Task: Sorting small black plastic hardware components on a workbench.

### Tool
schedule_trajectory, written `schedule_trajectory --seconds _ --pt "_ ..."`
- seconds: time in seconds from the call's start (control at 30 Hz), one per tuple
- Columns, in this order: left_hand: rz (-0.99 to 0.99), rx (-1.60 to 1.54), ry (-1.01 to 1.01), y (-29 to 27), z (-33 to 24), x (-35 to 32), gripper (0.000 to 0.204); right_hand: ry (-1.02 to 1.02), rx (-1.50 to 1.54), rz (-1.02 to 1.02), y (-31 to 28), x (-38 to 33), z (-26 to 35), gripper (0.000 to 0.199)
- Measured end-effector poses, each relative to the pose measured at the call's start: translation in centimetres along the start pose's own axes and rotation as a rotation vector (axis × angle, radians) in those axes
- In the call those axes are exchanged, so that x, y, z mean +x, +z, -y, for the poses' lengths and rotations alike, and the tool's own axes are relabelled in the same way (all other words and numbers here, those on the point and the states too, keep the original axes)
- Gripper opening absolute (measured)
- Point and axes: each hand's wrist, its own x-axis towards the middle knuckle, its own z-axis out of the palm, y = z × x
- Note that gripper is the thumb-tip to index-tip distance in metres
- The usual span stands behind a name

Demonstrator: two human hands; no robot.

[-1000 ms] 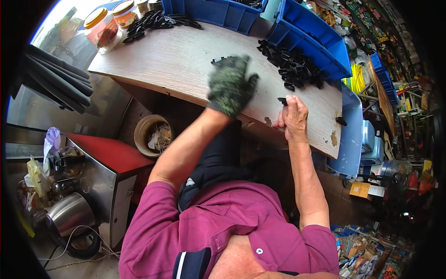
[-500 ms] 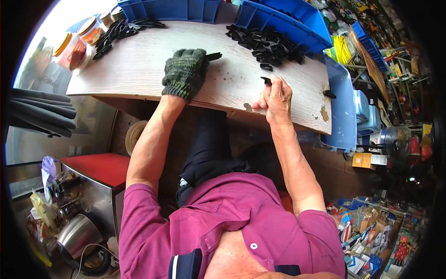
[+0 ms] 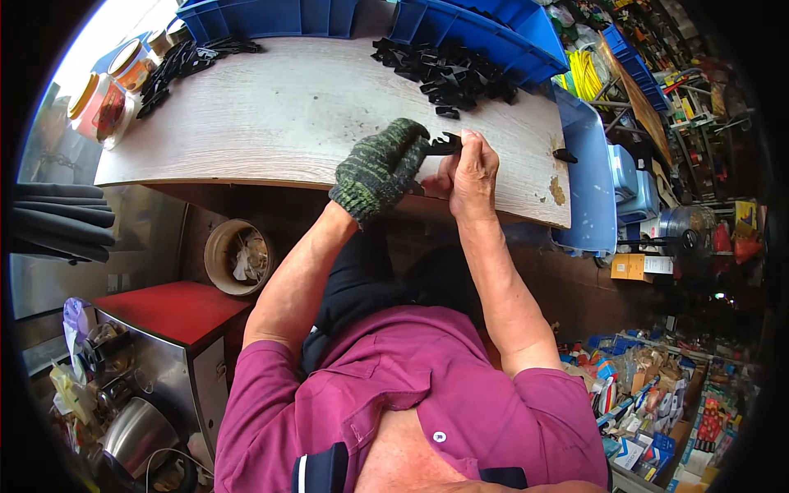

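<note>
My left hand [image 3: 380, 168], in a dark green and black knitted glove, is closed on a small black plastic piece over the table's front part. Bare and closed, my right hand [image 3: 474, 174] pinches a black piece at its thumb and forefinger. The black pieces [image 3: 445, 145] meet between the two hands, and the fingers hide how they join. Beyond my hands lies a heap of short black pieces [image 3: 450, 76] on the pale wood-grain table [image 3: 271, 115]. A second pile, of longer black pieces [image 3: 182, 67], lies at the table's far left.
Blue plastic bins [image 3: 271, 18] stand along the back, one [image 3: 526, 51] behind the heap. Lidded jars [image 3: 99, 107] line the left edge. A single black piece [image 3: 565, 155] lies at the right edge, beside a translucent blue tub [image 3: 588, 189]. A round bucket [image 3: 220, 255] stands below.
My left hand has moved right and nearer, bringing its black piece to the one in my right hand. The whole view has shifted slightly, with more of the bucket showing.
</note>
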Motion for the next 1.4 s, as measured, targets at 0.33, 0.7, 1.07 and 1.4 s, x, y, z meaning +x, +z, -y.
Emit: schedule_trajectory --seconds 0.33,0.7,1.07,1.4 --pt "-0.212 -0.066 -0.020 4.7 -0.7 0.3 0.040 -0.350 -0.192 -0.049 -0.5 0.7 -1.3 0.025" --pt "-0.725 0.879 0.363 -12.7 4.7 1.3 0.040 -0.031 0.024 -0.015 -0.5 -0.4 -0.2 0.033" --pt "-0.738 1.515 -0.203 -32.9 10.8 5.5 0.067 -0.036 0.004 0.018 -0.3 0.7 -1.0 0.030" --pt "-0.372 1.393 0.051 -31.4 11.9 5.4 0.028 -0.026 -0.036 -0.008 0.7 0.8 -0.6 0.029"
